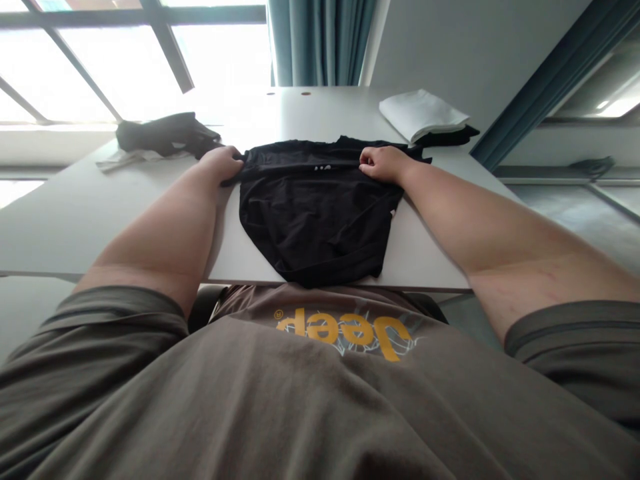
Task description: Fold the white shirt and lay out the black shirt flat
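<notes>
A black garment [315, 213] lies partly folded on the white table [75, 213] in front of me, its near end reaching the table's front edge. My left hand [220, 163] is closed on the garment's far left edge. My right hand [380, 162] pinches the far right part of the same folded edge. A small white print shows on the cloth between my hands.
A crumpled dark garment [165, 133] lies on the table at the far left with a light cloth under it. A folded white cloth [423, 113] rests on a dark one at the far right. Window and teal curtain [320, 40] stand behind.
</notes>
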The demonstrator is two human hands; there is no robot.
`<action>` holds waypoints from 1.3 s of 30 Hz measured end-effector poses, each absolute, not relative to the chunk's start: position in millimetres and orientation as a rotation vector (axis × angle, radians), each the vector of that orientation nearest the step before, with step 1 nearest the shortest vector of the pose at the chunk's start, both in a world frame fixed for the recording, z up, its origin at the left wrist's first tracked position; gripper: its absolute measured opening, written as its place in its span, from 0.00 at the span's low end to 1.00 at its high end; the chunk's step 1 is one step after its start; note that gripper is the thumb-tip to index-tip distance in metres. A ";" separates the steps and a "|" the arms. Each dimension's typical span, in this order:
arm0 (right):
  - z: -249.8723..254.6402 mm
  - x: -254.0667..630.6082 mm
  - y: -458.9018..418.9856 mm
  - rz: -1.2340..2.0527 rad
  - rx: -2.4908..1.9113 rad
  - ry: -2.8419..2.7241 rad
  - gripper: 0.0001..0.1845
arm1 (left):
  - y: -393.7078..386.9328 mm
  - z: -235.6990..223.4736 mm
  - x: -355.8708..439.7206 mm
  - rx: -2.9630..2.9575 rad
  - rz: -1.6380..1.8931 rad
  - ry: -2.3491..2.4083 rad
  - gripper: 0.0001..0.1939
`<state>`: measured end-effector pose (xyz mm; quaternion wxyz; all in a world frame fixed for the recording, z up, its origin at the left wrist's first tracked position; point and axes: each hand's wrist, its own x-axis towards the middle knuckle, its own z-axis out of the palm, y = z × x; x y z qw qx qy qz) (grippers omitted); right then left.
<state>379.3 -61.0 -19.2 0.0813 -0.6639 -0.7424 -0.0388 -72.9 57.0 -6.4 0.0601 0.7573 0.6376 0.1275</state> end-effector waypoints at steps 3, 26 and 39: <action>-18.5 378.1 -62.5 -0.105 -1.980 -2.202 0.21 | 55.6 -5.7 -72.2 2.287 0.382 1.936 0.34; -18.3 378.4 -61.9 -0.083 -2.001 -2.188 0.19 | 44.4 1.1 -68.7 2.326 0.208 1.982 0.25; -15.4 376.6 -65.3 -0.037 -1.965 -2.175 0.18 | 45.8 -0.9 -69.4 2.380 0.198 1.984 0.28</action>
